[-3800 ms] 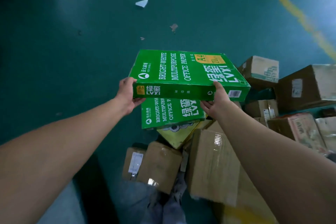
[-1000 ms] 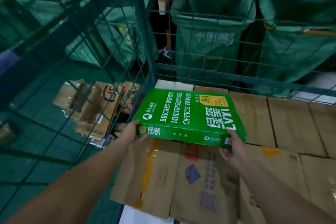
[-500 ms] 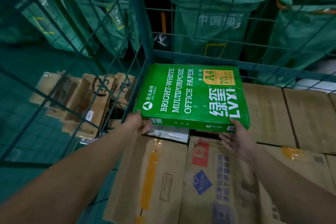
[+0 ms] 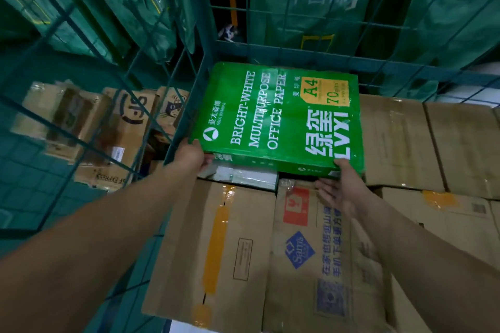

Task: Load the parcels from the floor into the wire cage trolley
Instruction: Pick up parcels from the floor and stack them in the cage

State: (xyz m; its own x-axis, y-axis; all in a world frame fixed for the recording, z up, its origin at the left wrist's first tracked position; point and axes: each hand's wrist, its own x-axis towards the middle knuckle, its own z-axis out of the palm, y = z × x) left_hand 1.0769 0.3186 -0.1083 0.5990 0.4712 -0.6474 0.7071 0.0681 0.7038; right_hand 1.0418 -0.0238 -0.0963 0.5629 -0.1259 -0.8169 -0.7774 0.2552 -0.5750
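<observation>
Inside the wire cage trolley (image 4: 186, 105), atop stacked cardboard boxes (image 4: 400, 143): green paper parcel (image 4: 278, 116) in the far-left corner, left hand (image 4: 190, 155) gripping its near corner, right hand (image 4: 338, 184) loosening underneath, risking trapped fingers or a tilted, sliding landing.
</observation>
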